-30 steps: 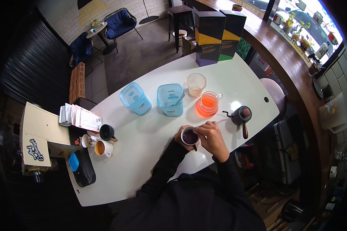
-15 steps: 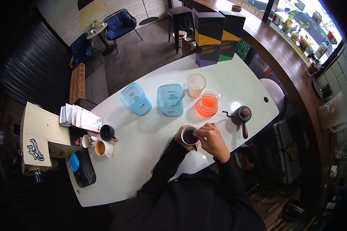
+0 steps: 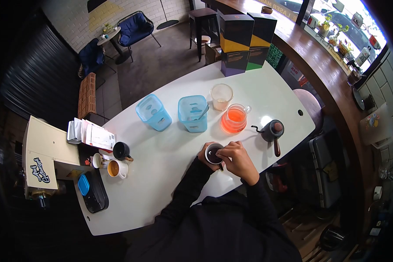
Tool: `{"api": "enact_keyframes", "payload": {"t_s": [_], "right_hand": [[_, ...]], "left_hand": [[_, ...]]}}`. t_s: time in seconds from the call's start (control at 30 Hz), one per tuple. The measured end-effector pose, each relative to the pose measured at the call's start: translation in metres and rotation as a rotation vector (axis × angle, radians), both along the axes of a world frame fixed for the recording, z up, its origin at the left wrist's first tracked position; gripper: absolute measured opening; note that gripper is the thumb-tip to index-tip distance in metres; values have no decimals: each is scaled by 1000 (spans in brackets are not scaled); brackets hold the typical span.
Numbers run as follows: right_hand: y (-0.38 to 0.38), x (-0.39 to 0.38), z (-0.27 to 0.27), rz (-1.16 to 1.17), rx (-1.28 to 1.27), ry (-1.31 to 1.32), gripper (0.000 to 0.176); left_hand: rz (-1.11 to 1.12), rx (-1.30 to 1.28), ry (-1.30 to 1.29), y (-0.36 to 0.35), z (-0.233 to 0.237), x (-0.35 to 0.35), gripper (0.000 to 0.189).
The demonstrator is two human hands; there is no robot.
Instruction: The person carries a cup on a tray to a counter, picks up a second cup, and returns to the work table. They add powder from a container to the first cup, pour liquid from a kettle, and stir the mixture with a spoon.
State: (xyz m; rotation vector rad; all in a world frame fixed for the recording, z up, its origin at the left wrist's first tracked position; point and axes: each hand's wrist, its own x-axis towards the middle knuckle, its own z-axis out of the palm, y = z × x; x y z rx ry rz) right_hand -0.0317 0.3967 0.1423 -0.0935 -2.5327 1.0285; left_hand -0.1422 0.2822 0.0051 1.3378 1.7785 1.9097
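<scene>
My left hand [image 3: 202, 155] wraps round the side of a cup [image 3: 207, 160] with a pale rim and dark liquid inside. A small bright spot shows on the liquid. Over the cup's right side, the fingers of my right hand [image 3: 236, 156] are pinched together; what they hold, if anything, is hidden. Just beyond stands a glass jug of red-orange drink [image 3: 235, 120], with a clear cup [image 3: 222, 97] behind it. To the right is a dark gooseneck kettle [image 3: 274, 131] with a wooden handle.
Two blue plastic tubs [image 3: 155, 113] stand on the white table [image 3: 148, 192], one with a spoon [image 3: 204, 112]. At left are a white cup of brown drink [image 3: 117, 168], a black cup [image 3: 121, 150] and a black case [image 3: 96, 196]. Stacked boxes [image 3: 236, 39] rise at the far edge.
My right hand has shifted slightly left, its pinched fingers now further over the cup's opening. A bright spot now shows on the dark liquid. The left hand keeps its hold.
</scene>
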Motion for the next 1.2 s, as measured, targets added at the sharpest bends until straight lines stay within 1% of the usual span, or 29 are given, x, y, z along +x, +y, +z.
{"api": "enact_keyframes", "payload": {"t_s": [0.13, 0.2, 0.27, 0.33, 0.4, 0.47, 0.6, 0.67, 0.77, 0.9, 0.97, 1.03, 1.07, 1.1, 1.2], "right_hand": [[2, -1, -1, -68, 34, 23, 11], [1, -2, -3, -106, 50, 41, 11], [-2, -6, -5, -171, -14, 117, 11], [-4, -7, -10, -139, -40, 114, 9], [-6, -7, -9, -104, -65, 110, 9], [-7, -4, -4, -48, -57, 56, 9], [-2, -1, -8, -87, -12, -1, 10], [0, -2, -12, -168, -13, 80, 10], [-3, -5, -9, -210, -32, 129, 10], [-6, -8, -12, -180, -74, 147, 9], [-6, -7, -11, -111, -66, 98, 9], [-5, -5, -7, -102, -42, 65, 8], [-4, -4, -6, -93, -19, 34, 8], [-3, -3, -6, -93, -18, 33, 8], [0, -4, -8, -132, 4, 73, 8]], "left_hand": [[32, -30, 20, 0, 2, 1, 69], [53, -89, -7, -2, 3, 1, 69], [49, -63, 3, -1, 4, 1, 69], [48, -40, 13, -1, 2, 0, 68], [48, -69, -15, -1, 1, 0, 68], [40, -46, -15, -1, 1, 0, 68], [35, -40, 1, 0, 4, 2, 66], [48, -43, 17, 0, 6, 2, 66], [55, -42, 29, 1, -1, 1, 67], [38, -75, 0, -1, 0, 0, 69], [33, -68, -9, -3, 2, 0, 69], [26, -59, -18, -2, 3, 0, 70], [36, -39, 22, -1, 4, 0, 70], [47, -18, 61, 0, 4, 0, 70], [46, -39, 36, 0, -1, 1, 71]]}}
